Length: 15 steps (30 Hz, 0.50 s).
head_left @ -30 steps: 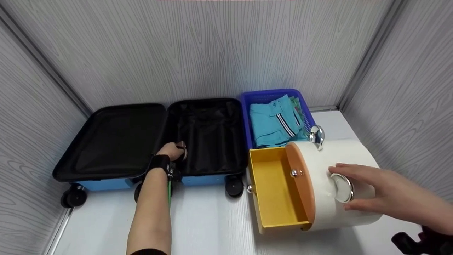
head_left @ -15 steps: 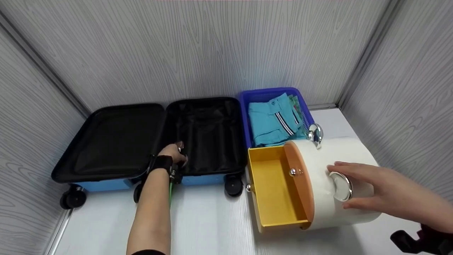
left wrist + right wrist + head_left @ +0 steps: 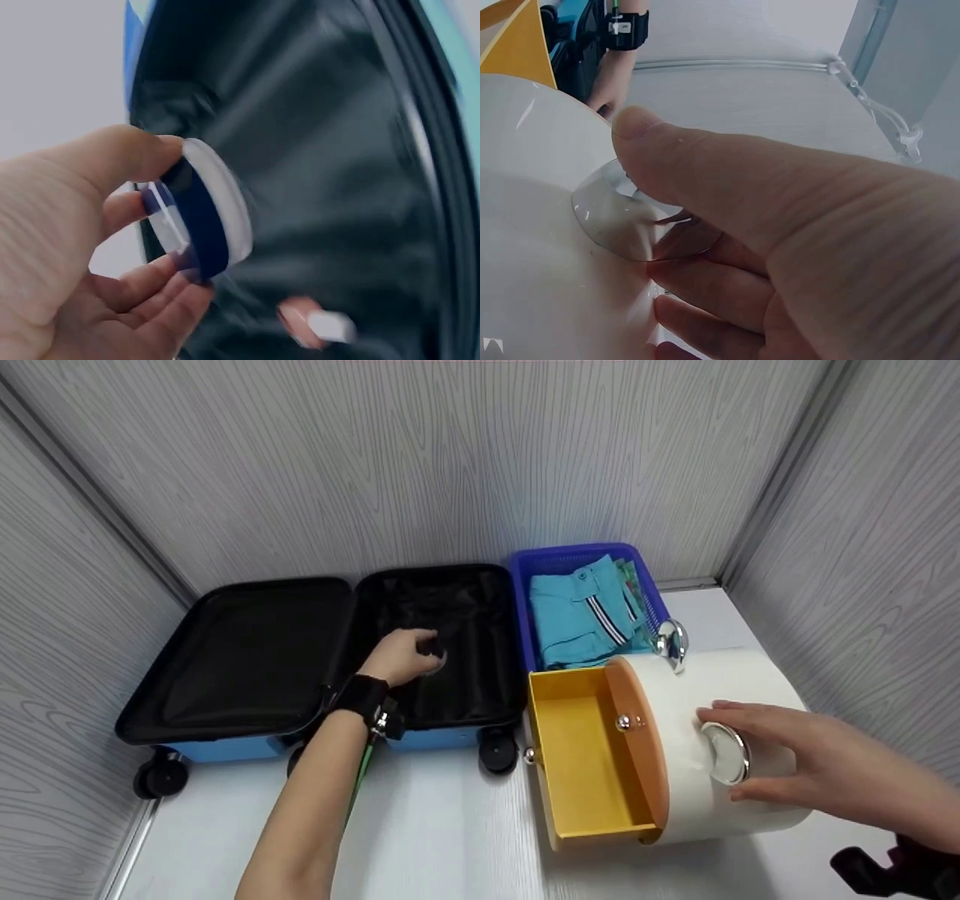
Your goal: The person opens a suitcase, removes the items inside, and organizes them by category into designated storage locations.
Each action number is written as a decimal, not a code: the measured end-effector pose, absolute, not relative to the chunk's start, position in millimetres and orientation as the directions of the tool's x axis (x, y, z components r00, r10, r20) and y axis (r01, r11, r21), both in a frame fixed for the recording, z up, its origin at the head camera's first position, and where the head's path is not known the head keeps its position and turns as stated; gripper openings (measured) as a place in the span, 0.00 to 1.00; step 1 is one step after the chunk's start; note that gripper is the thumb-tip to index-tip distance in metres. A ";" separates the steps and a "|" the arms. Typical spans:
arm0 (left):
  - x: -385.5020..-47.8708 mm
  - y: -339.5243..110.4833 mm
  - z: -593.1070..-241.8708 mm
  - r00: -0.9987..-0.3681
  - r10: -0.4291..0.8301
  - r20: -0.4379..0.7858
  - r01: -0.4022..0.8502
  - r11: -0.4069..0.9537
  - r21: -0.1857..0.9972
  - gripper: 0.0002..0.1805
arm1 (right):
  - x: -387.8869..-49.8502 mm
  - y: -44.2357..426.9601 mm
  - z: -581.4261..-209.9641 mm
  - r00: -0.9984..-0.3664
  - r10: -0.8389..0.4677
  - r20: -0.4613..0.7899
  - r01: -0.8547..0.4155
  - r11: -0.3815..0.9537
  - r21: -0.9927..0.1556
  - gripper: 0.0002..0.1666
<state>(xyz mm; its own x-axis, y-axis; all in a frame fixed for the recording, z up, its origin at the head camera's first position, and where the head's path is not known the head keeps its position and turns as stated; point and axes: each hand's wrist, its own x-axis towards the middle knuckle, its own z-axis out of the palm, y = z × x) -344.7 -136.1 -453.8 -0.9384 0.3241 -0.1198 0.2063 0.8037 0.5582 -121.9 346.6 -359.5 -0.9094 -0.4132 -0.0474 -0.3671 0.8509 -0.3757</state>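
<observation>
My left hand (image 3: 399, 658) is over the right half of an open suitcase (image 3: 480, 660) with black lining and a blue shell. Between thumb and fingers it pinches a small round jar (image 3: 204, 214), with a dark blue band, a white end and a clear part. Below the jar, a blurred pinkish thing with a white end (image 3: 319, 322) lies on the lining. My right hand (image 3: 817, 769) has thumb and fingers around a round, silver-rimmed knob (image 3: 727, 756). That knob sits on the white curved body (image 3: 697, 690) of a storage box whose yellow drawer (image 3: 592, 765) is pulled out.
A blue basket (image 3: 570, 553) with a folded turquoise garment (image 3: 574, 611) stands behind the drawer. The suitcase's other half (image 3: 247, 660) lies flat to the left, with black wheels (image 3: 161, 774) at its front. Pale walls (image 3: 450, 457) enclose the back and sides.
My left hand has moved right and away from me, from the suitcase's hinge side towards the middle of its right half. My right hand has stayed at the knob.
</observation>
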 end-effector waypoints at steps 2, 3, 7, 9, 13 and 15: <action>-339.6 -120.0 -443.7 -0.929 0.365 -0.065 0.268 0.783 0.561 0.34 | -121.3 346.4 -360.1 -0.908 -0.418 -0.035 -0.378 0.851 -0.364 0.46; -336.4 -111.3 -438.0 -0.923 0.383 -0.040 0.297 0.775 0.558 0.34 | -121.2 346.5 -360.6 -0.906 -0.423 -0.018 -0.390 0.850 -0.354 0.45; -319.9 -74.4 -416.9 -0.886 0.462 0.037 0.411 0.747 0.523 0.39 | -120.4 346.5 -361.5 -0.900 -0.435 0.020 -0.418 0.850 -0.320 0.44; -308.0 -56.3 -407.3 -0.857 0.512 0.063 0.470 0.725 0.503 0.40 | -119.8 346.7 -361.0 -0.903 -0.429 0.012 -0.409 0.852 -0.328 0.44; -279.2 -24.4 -393.6 -0.759 0.643 0.101 0.617 0.661 0.427 0.39 | -119.1 346.7 -358.9 -0.913 -0.405 -0.050 -0.359 0.855 -0.375 0.47; -264.6 -10.9 -390.8 -0.695 0.713 0.090 0.686 0.621 0.378 0.38 | -119.4 346.2 -358.0 -0.915 -0.398 -0.072 -0.341 0.855 -0.391 0.48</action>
<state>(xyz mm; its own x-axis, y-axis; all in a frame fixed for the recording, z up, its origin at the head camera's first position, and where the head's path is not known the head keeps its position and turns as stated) -264.6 -10.9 -390.8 -0.6955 0.7129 0.0904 0.6861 0.6213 0.3784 -119.4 346.2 -358.0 -0.9147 -0.3978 -0.0719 -0.3412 0.8550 -0.3905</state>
